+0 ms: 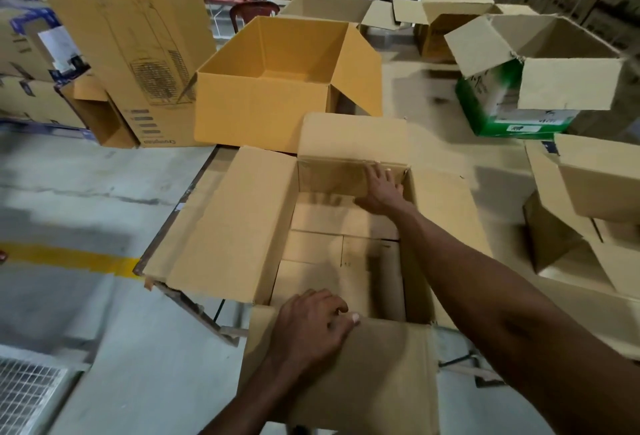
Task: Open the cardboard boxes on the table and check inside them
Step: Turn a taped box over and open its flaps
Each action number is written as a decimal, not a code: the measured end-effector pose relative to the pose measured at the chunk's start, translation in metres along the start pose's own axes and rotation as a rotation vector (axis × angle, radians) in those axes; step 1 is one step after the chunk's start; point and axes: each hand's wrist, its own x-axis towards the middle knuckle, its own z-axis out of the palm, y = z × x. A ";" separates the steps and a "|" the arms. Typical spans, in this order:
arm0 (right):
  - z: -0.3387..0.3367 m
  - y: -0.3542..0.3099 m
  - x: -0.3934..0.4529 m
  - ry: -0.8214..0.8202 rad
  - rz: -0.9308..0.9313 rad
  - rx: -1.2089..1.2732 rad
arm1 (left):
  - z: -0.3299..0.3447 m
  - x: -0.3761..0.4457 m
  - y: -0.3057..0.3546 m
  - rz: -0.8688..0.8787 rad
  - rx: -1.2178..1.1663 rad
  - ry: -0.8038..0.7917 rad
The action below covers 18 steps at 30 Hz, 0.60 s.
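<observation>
The near box sits at the table's front edge, all four flaps folded out. Inside it, only a cardboard bottom of folded panels shows. The left hand curls its fingers over the near rim, gripping the near flap. The right hand reaches across inside, fingers straight, flat against the far wall. Behind stands an open yellow box. A green box and more open boxes stand to the right.
</observation>
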 end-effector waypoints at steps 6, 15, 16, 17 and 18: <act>0.009 0.034 -0.094 0.045 0.050 -0.072 | -0.001 0.013 -0.019 -0.150 0.195 0.262; 0.024 0.098 -0.178 0.031 0.160 -0.081 | -0.008 0.004 -0.032 -0.511 0.173 0.160; 0.025 0.097 -0.181 0.040 0.168 -0.063 | -0.008 0.007 -0.032 -0.504 0.176 0.156; 0.026 0.096 -0.185 0.054 0.176 -0.052 | -0.008 0.010 -0.034 -0.499 0.182 0.150; 0.026 0.095 -0.189 0.069 0.184 -0.041 | -0.009 0.014 -0.037 -0.493 0.192 0.145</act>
